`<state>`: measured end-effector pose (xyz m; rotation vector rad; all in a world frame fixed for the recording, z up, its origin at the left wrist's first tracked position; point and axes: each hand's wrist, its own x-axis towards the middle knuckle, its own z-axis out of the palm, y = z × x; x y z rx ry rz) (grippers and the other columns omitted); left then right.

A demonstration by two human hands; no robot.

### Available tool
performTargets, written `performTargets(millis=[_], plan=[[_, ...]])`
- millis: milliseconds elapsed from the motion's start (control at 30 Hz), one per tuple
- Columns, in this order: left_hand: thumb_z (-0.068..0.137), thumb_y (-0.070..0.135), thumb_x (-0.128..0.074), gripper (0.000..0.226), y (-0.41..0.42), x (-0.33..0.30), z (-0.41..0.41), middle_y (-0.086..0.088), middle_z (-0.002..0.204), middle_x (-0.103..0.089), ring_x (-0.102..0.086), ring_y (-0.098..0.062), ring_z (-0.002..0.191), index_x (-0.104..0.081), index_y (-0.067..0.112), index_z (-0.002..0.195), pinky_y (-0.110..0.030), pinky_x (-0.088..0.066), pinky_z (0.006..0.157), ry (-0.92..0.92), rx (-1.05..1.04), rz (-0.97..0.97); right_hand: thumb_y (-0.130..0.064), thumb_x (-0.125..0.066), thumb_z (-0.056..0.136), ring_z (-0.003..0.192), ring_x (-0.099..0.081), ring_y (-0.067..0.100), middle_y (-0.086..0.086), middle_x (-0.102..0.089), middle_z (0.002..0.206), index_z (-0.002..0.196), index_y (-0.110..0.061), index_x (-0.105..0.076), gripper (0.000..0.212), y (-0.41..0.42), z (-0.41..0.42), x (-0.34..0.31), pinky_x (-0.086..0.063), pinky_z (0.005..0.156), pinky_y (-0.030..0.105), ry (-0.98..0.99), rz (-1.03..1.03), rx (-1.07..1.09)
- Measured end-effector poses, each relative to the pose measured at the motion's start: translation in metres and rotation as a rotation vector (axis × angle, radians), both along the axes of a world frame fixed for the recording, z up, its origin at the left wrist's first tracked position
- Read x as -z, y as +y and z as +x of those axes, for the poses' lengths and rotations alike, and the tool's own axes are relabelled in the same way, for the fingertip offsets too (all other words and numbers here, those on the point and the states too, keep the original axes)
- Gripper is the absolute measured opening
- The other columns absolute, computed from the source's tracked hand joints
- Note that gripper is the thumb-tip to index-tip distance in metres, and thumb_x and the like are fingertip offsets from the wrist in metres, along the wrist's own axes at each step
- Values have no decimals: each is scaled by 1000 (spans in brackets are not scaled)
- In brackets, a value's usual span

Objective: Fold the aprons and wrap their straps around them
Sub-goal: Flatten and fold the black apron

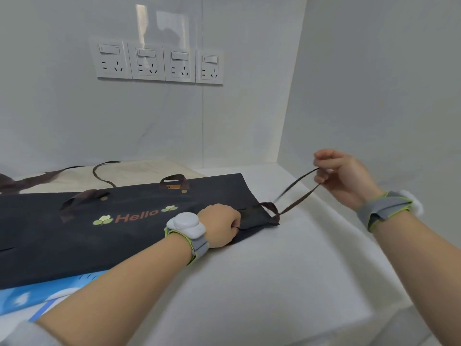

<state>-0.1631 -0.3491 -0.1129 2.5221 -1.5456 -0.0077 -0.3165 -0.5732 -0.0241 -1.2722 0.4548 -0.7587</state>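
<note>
1. Dark apron (119,221): folded into a long flat band on the white table (287,283), running from 9 o'clock toward the centre of the view. The word "Hello" and leaf motifs face up. Its right end lies just under my left hand.

2. Left hand (220,224): fingers curled, pinning and gripping the right end of the dark apron against the table. I judge it to be the anchor for the wrap.

3. Strap (298,193): a thin brown tie leaving the apron's right corner and rising toward 2 o'clock in two strands, off the table and fairly taut. One strand is motion-blurred.

4. Right hand (336,176): raised at 2 o'clock, well apart from the left, fingers curled, pinching the far end of the strap.

5. Step in hand, as I read it: folding of this apron looks done; the strap is drawn out ready for wrapping, and no turn yet lies around the band.

6. Next move, in my judgement: carry the strap across the folded end toward 9 o'clock, under and around it, keeping tension so the folds do not spring open. My left hand needs to lift the end briefly to let the strap pass.

7. Cream apron (139,172): behind the dark one at 11 o'clock, with loose brown ties, not yet wrapped.

8. Blue printed cloth (50,293): beneath the dark apron's near edge at 8 o'clock.

9. Wall sockets (159,62): four, at 12 o'clock.
</note>
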Motion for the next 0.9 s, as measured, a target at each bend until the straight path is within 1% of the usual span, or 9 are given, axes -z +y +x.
performTargets(millis=[100,233,300,400,567,633,700,800,900], plan=[[91,23,-50,10,-6,2,-4,9,92,-52,-54,-19,85,-58,25,85,-32,-48,75,2,-14,4,12,-52,83,51,-33,15,5,-49,67,79,-10,-61,25,-19,-20,-10,-30,50,26,66,-181,115],[91,20,-49,14,-13,3,-9,4,105,-57,-55,-22,98,-60,24,97,-33,-45,83,-29,-33,-24,5,-61,81,56,-43,15,2,-55,67,76,-15,-67,22,-14,-22,17,-33,52,24,591,-688,110],[93,24,-49,18,-15,4,-13,3,111,-55,-50,-22,105,-58,25,108,-35,-41,89,-61,-21,-64,0,-63,82,54,-44,12,-3,-55,65,82,-17,-71,18,-1,-18,44,-32,50,23,753,-708,-29],[95,33,-49,25,-6,6,-13,3,118,-51,-46,-21,111,-54,27,119,-36,-37,96,-115,-6,-134,-7,-61,85,61,-50,6,-8,-59,72,89,-18,-70,15,19,-2,76,-37,57,20,825,-689,-112],[101,41,-36,33,26,14,13,8,128,-49,-41,-18,126,-50,32,129,-42,-27,111,-105,-114,-166,-18,-54,88,96,-64,30,11,-72,94,90,-2,-71,23,33,40,84,-50,82,35,828,-706,26],[102,45,-29,39,36,19,23,8,140,-43,-30,-19,139,-44,34,137,-49,-19,116,-61,-171,-113,-25,-50,89,94,-64,38,20,-69,85,80,5,-64,34,35,55,84,-49,74,37,902,-743,56],[102,50,-23,46,41,25,30,10,155,-27,-12,-19,149,-32,37,146,-54,-8,119,-7,-217,-43,-31,-49,91,82,-60,36,13,-58,71,71,-3,-53,35,39,67,84,-41,64,34,979,-749,52],[101,55,-16,51,39,36,32,13,162,-9,3,-18,151,-17,44,151,-57,2,118,31,-277,26,-40,-47,96,91,-59,33,12,-57,86,87,-4,-56,38,46,82,82,-40,72,31,1077,-806,31],[98,59,-13,56,34,45,33,14,162,-4,7,-18,150,-9,44,152,-58,4,117,-9,-337,32,-45,-49,96,101,-62,35,17,-62,100,101,0,-64,48,53,99,80,-45,80,33,1144,-820,-11]])
